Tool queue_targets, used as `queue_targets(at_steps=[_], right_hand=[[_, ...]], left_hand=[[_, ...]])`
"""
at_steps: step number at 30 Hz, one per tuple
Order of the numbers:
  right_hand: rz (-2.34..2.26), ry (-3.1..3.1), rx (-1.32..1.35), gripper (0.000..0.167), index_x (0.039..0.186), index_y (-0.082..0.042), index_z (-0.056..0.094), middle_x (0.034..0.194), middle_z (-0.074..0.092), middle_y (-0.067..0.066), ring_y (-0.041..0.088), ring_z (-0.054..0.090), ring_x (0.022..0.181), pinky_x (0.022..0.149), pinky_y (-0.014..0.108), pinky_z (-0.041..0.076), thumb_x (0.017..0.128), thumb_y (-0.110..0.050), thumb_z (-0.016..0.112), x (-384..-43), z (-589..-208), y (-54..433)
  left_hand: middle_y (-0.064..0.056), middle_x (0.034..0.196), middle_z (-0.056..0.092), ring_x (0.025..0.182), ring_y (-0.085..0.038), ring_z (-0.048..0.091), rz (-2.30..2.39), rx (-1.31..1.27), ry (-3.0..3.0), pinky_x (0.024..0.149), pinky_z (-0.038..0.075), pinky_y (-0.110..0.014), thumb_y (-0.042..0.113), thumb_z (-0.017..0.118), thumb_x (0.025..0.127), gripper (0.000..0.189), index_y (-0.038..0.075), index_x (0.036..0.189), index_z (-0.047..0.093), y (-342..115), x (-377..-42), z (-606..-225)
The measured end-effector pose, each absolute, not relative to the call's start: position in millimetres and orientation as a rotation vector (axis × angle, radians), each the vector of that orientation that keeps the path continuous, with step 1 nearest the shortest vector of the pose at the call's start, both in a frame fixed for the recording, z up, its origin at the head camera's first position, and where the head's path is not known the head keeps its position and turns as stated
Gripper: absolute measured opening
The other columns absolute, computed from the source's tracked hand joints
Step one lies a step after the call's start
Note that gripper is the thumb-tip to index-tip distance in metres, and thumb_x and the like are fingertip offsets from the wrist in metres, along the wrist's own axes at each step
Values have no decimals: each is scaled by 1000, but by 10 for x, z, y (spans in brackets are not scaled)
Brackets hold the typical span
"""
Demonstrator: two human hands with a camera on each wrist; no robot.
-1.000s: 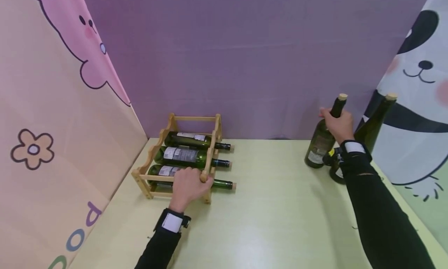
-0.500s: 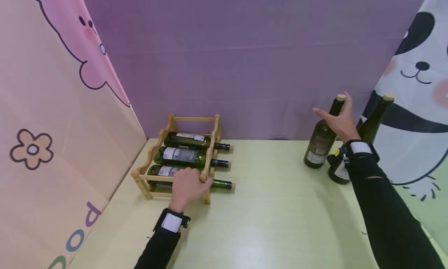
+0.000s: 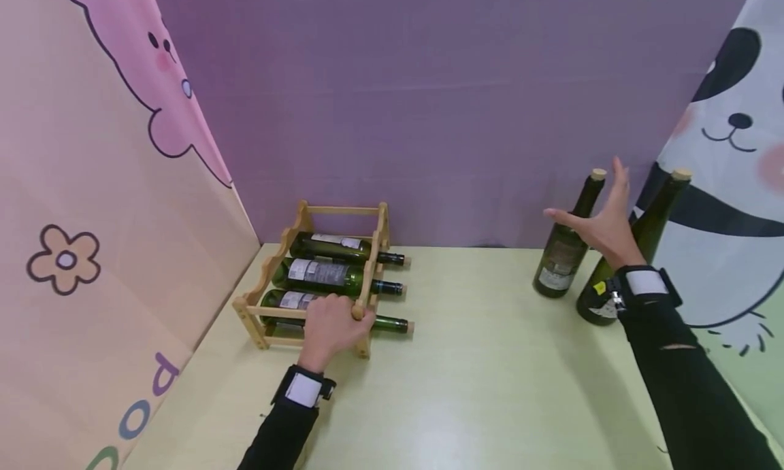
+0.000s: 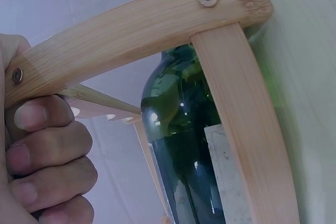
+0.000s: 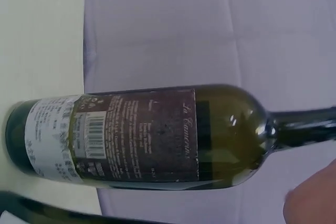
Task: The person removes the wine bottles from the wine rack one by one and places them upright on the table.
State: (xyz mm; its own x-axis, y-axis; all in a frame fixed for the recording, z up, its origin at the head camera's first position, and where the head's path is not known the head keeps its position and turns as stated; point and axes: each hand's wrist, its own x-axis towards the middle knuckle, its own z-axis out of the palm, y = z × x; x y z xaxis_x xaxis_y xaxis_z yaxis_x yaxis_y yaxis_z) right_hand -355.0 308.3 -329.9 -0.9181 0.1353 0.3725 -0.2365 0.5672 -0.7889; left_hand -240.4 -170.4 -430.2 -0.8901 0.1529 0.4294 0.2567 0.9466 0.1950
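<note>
My left hand (image 3: 333,326) grips the near top corner of a wooden wine rack (image 3: 375,266); in the left wrist view its fingers (image 4: 55,158) curl round the wood. Three green wine bottles lie in the rack, corked necks to the right: a back bottle (image 3: 331,247), a middle bottle (image 3: 315,273) and a front bottle (image 3: 392,324). At the right, my right hand (image 3: 609,228) is spread wide beside a standing corked wine bottle (image 3: 560,259), thumb and fingers apart, holding nothing. Another corked bottle (image 3: 652,225) stands partly hidden behind that hand and wrist.
A pale table (image 3: 465,361) carries everything. Behind it hangs a purple cloth (image 3: 453,116). A pink printed sheet (image 3: 135,205) borders the left, and a panda-print sheet (image 3: 729,266) stands close behind the right-hand bottles.
My right hand has let go of the standing bottle's neck, spread its fingers and drawn back slightly to the right. That bottle stays standing. My left hand keeps its hold on the rack.
</note>
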Motion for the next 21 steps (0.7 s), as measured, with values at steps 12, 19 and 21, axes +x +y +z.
queue_targets(at_steps=[12, 19, 21], right_hand=[[1019, -2386, 294, 133, 163, -40, -6, 169, -25, -10, 21, -20, 159, 117, 74, -14, 72, -39, 92, -3208, -3382, 2839], [990, -2372, 442, 135, 164, -35, -2, 172, -20, -1, 25, -19, 159, 120, 67, -18, 69, -36, 93, -3054, -3508, 2607], [1002, -2383, 482, 135, 165, -34, -1, 171, -21, -2, 27, -18, 160, 119, 69, -18, 68, -36, 93, -3010, -3563, 2521]], left_hand=[[12, 46, 21, 43, -8, 21, -342, -289, -2677, 43, 14, -25, 46, 63, 88, 56, 25, 47, 31, -1688, -2398, -4307], [12, 46, 20, 43, -8, 21, -354, -283, -2682, 43, 13, -25, 46, 64, 88, 57, 25, 46, 31, -1682, -2376, -4298], [12, 46, 20, 43, -8, 22, -350, -283, -2680, 44, 14, -25, 45, 65, 88, 57, 25, 46, 31, -1680, -2373, -4295]])
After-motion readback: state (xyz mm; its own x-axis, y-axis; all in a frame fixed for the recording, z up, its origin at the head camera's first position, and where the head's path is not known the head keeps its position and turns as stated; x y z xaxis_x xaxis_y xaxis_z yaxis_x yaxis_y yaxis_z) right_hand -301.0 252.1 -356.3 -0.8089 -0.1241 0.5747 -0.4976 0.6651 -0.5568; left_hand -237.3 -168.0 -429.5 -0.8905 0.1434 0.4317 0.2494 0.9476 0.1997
